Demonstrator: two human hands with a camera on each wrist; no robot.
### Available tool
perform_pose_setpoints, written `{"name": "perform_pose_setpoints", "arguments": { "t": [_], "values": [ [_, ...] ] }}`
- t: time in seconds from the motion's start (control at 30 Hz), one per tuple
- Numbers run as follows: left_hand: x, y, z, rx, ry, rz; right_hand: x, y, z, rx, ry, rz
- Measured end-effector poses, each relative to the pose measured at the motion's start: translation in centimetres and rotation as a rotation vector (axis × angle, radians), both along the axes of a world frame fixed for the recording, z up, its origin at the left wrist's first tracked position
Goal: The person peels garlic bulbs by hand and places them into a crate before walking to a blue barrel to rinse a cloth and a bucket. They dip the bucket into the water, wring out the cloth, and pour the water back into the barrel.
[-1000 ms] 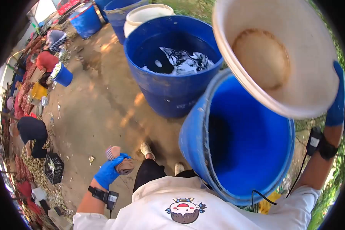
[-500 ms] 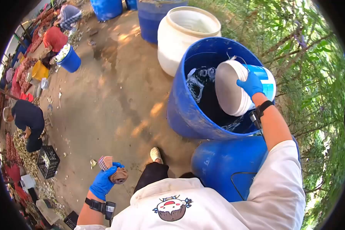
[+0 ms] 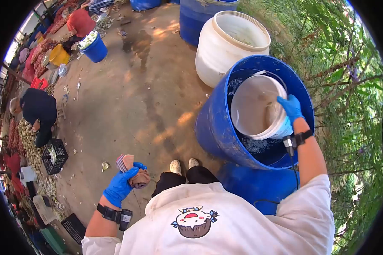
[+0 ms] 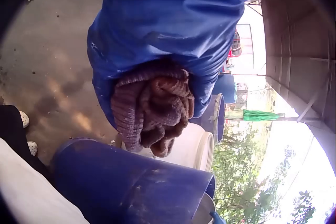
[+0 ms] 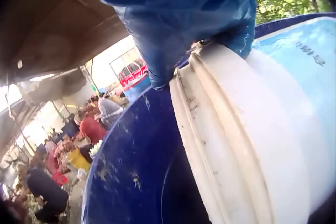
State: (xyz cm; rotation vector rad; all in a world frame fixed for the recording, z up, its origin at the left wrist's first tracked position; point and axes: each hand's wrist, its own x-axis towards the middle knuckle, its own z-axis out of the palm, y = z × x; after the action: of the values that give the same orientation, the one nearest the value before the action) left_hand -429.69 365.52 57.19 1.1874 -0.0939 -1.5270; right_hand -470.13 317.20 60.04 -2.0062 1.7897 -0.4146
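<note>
My gloved right hand point(image 3: 292, 109) grips the rim of a white plastic bucket point(image 3: 254, 111) with a light-blue label. The bucket leans inside a large blue barrel point(image 3: 212, 125), its mouth tilted toward me. Dark, rippled water point(image 3: 259, 145) shows around its lower side. In the right wrist view the fingers curl over the bucket's ridged rim point(image 5: 210, 124). Away to the left, my gloved left hand point(image 3: 120, 187) holds a bunched piece of brown knit cloth point(image 3: 139, 179) with a striped part. Its ribbed edge and folds face the left wrist view, where the knit bundle point(image 4: 152, 111) pokes from the fist.
Another blue barrel point(image 3: 251, 182) lies right by my legs. Behind the water barrel stand a white barrel point(image 3: 212, 63) and more blue ones. Leafy branches point(image 3: 344, 93) crowd the right. At left, people work beside piles, a black crate point(image 3: 55, 157) and a blue bucket point(image 3: 94, 50).
The white bucket has gone from raised at the right down into the water barrel, its mouth turning toward me. The nearer blue barrel now lies lower in view. The left hand keeps its cloth.
</note>
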Motion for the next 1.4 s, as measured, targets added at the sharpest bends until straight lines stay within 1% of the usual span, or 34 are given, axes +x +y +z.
{"name": "perform_pose_setpoints", "arguments": {
  "t": [0.07,0.13,0.17,0.2,0.23,0.27,0.3,0.33,0.37,0.43,0.47,0.5,0.57,0.63,0.67,0.7,0.73,0.77,0.8,0.83,0.87,0.9,0.93,0.97,1.0,1.03,1.07,1.1,1.13,1.2,1.27,1.3,1.37,1.4],
  "values": [
    [-0.2,-1.5,0.9,-0.023,-0.020,-0.035,-2.7,1.1,3.4,0.139,-0.372,-0.106],
    [-0.6,-3.9,1.6,-0.094,-0.046,-0.071,-4.9,1.1,5.8,0.219,-0.533,-0.247],
    [-0.9,-5.2,1.8,-0.127,-0.065,-0.093,-5.4,1.2,6.5,0.210,-0.745,-0.216],
    [-1.2,-6.7,2.2,-0.132,-0.062,-0.083,-6.0,1.4,7.8,0.207,-0.848,-0.208],
    [-1.4,-8.2,2.9,-0.154,-0.057,-0.129,-5.4,2.7,10.5,0.244,-0.902,-0.187],
    [-2.0,-9.2,3.3,-0.177,-0.058,-0.161,-5.4,3.7,12.7,0.294,-0.972,-0.091],
    [-3.0,-10.0,4.2,-0.131,-0.067,-0.209,-5.7,4.0,14.5,0.293,-1.013,-0.082],
    [-3.4,-11.2,5.8,-0.094,-0.113,-0.221,-7.9,2.5,15.2,0.282,-0.997,-0.027],
    [-3.5,-12.0,7.1,-0.155,-0.073,-0.235,-7.3,3.2,17.5,0.252,-0.972,0.023],
    [-3.2,-13.6,9.6,-0.335,-0.158,-0.206,-8.1,3.0,20.4,0.137,-0.849,0.165],
    [-3.0,-14.6,10.7,-0.424,-0.197,-0.186,-5.4,3.9,22.7,0.135,-0.858,0.251],
    [-3.3,-15.7,10.8,-0.495,-0.180,-0.090,-2.6,4.8,25.1,0.134,-0.869,0.338],
    [-3.2,-17.1,13.9,-0.715,-0.176,-0.096,2.8,10.4,30.0,0.143,-0.606,0.355],
    [-4.5,-18.1,15.9,-0.875,-0.165,-0.112,5.9,14.3,32.5,0.123,-0.337,0.323],
    [-4.5,-17.0,17.4,-0.806,-0.285,-0.217,7.4,15.4,32.3,0.112,-0.346,0.359],
    [-4.5,-15.8,18.9,-0.721,-0.404,-0.314,8.9,15.6,31.3,0.122,-0.524,0.454],
    [-4.6,-14.6,19.9,-0.672,-0.530,-0.334,10.6,15.6,30.1,0.142,-0.702,0.551],
    [-4.4,-13.1,20.2,-0.617,-0.645,-0.356,12.3,15.6,28.6,0.151,-0.708,0.587],
    [-3.6,-11.3,20.2,-0.607,-0.656,-0.328,14.0,15.4,26.9,0.157,-0.695,0.638],
    [-2.8,-9.6,20.2,-0.480,-0.961,-0.359,16.0,15.5,25.5,0.164,-0.685,0.691],
    [-2.0,-7.8,20.2,-0.329,-1.255,-0.389,18.9,17.5,25.3,0.357,-0.507,0.859],
    [-0.8,-5.5,20.1,-0.222,-1.220,-0.405,21.5,20.9,22.6,0.306,-0.682,0.715],
    [0.3,-3.1,19.7,-0.114,-1.176,-0.424,24.4,26.0,22.8,0.483,-0.597,0.852],
    [1.9,-2.0,17.9,0.005,-1.287,-0.701,26.7,27.8,20.5,0.471,-0.532,0.911],
    [4.1,-1.1,15.0,0.124,-1.377,-0.984,29.1,32.6,20.7,0.581,-0.394,0.963],
    [6.6,0.2,9.4,0.075,-1.465,-0.888,31.0,35.9,19.9,0.619,-0.331,1.024],
    [7.7,2.6,8.3,0.175,-1.469,-0.777,33.5,34.7,14.8,0.433,-0.227,1.192],
    [8.7,5.1,7.2,0.269,-1.464,-0.659,35.6,38.8,14.3,0.614,-0.289,1.142],
    [8.7,9.1,8.6,0.502,-1.346,-0.520,37.7,41.3,12.7,0.614,-0.268,1.204],
    [11.5,13.1,0.3,0.742,-1.425,-0.454,41.2,46.5,10.0,0.739,-0.316,1.319],
    [12.6,17.3,-4.3,0.949,-1.359,-0.953,44.3,51.4,7.9,0.783,-0.253,1.409],
    [12.9,19.5,-5.5,0.945,-1.276,-0.912,45.6,53.8,7.0,0.799,-0.245,1.446],
    [13.8,24.0,-6.3,0.907,-1.122,-0.647,47.5,58.3,5.8,0.836,-0.312,1.545],
    [14.2,25.8,-6.5,0.889,-1.073,-0.543,48.2,60.4,6.1,0.919,-0.266,1.573]
  ]
}}
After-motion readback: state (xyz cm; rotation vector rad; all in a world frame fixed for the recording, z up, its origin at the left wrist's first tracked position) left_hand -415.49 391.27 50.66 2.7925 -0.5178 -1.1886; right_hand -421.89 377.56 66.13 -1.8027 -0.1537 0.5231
